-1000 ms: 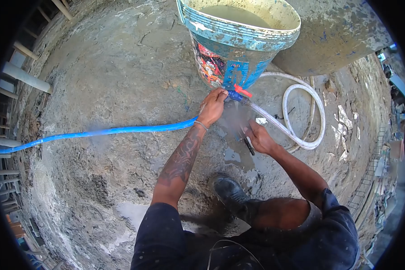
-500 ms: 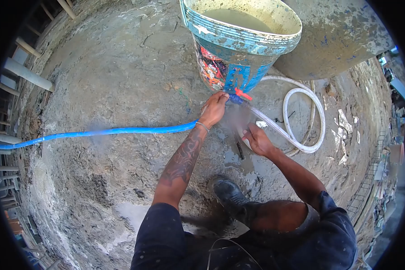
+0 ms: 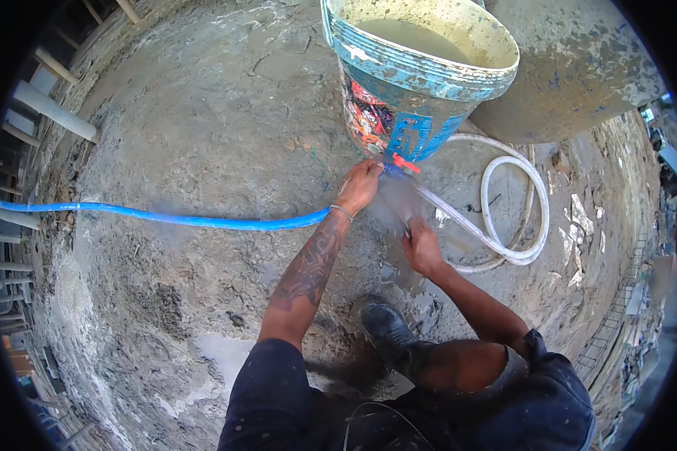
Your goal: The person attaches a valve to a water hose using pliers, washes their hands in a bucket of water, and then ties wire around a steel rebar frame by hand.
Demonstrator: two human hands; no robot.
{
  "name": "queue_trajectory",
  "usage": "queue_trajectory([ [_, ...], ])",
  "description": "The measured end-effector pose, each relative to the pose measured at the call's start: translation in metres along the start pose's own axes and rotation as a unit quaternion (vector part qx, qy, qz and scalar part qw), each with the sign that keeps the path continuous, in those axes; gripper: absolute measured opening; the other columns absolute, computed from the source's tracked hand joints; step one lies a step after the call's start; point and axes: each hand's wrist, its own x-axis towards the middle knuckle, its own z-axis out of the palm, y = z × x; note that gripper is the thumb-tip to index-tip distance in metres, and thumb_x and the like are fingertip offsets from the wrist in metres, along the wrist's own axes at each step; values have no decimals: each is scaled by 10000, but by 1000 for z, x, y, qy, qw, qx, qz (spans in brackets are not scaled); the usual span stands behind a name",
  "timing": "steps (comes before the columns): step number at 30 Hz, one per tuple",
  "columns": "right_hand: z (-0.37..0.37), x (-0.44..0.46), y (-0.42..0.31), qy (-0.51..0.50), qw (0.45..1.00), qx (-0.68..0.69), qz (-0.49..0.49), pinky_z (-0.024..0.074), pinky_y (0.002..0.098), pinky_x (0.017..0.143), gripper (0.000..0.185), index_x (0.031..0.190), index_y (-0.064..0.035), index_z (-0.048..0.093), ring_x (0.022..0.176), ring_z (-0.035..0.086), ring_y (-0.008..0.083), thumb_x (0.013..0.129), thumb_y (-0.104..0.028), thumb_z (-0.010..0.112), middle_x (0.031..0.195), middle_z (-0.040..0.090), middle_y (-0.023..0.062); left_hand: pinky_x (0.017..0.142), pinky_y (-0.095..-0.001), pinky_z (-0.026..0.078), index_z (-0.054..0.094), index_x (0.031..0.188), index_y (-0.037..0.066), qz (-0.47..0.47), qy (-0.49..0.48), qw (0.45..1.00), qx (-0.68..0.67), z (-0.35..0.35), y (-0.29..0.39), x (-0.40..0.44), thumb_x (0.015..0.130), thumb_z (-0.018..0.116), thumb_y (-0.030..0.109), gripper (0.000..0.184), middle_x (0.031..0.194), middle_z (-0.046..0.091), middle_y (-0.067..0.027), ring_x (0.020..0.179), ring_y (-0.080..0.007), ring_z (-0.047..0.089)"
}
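My left hand (image 3: 359, 186) is closed around the end of a blue hose (image 3: 241, 225), against a blue valve (image 3: 392, 171) with a red handle (image 3: 405, 163). The valve sits low on the front of a dirty blue bucket (image 3: 421, 83) holding murky water. My right hand (image 3: 423, 246) is closed just below and right of the valve. A hazy smear covers its fingertips, so what they grip cannot be made out. Beside it a whitish hose (image 3: 459, 216) runs away from the valve area into a loop.
A big mud-stained rounded vessel (image 3: 572, 83) stands behind the bucket. Rough wet ground (image 3: 165, 150) surrounds me, and my boot (image 3: 384, 323) is planted below my hands. Pale poles (image 3: 56, 111) line the left; a wire mesh strip (image 3: 617, 308) lies at the right.
The view has shifted slightly, so the bucket appears further right and lower. My right hand has turned and drawn a little left and down; the left stays at the valve.
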Motion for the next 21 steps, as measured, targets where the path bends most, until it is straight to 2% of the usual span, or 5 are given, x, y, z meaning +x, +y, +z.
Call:
queue_trajectory([
  [3, -15, 7, -1, -20, 998, -64, -1, 416, 501, 623, 164, 858, 7, 425, 740, 516, 432, 731, -15, 526, 805, 491, 233, 747, -385, 406, 559, 920, 36, 13, 9, 1000, -12, 2, -10, 2, 840, 442, 334, 330, 881, 595, -152, 866, -312, 560],
  [5, -18, 11, 4, -30, 996, -84, -5, 428, 502, 619, 164, 862, 4, 429, 738, 529, 434, 730, -16, 525, 804, 509, 237, 772, -297, 385, 544, 952, -38, -8, -7, 998, -55, -2, -7, 0, 868, 457, 225, 290, 892, 576, -107, 836, -173, 503],
  [9, -14, 11, 5, -64, 992, -107, 31, 430, 514, 592, 151, 862, -8, 436, 671, 547, 446, 752, -54, 529, 715, 557, 249, 770, -286, 384, 543, 976, -39, -28, -32, 998, -56, -8, -2, -3, 867, 463, 226, 298, 894, 575, -100, 833, -160, 498],
  [11, -14, 12, 1, -82, 988, -116, 56, 428, 521, 586, 142, 858, -9, 436, 654, 550, 448, 765, -67, 526, 677, 561, 255, 687, -351, 399, 547, 879, 6, 18, 4, 998, -65, -6, -3, -6, 843, 458, 316, 324, 771, 559, -146, 731, -263, 531],
  [21, -15, 16, -4, -85, 994, -55, 36, 419, 521, 593, 172, 889, 0, 417, 662, 540, 453, 800, -106, 521, 654, 544, 269, 679, -328, 398, 549, 884, -8, 5, 6, 995, -96, -11, -1, -8, 836, 464, 297, 320, 757, 559, -112, 718, -200, 519],
])
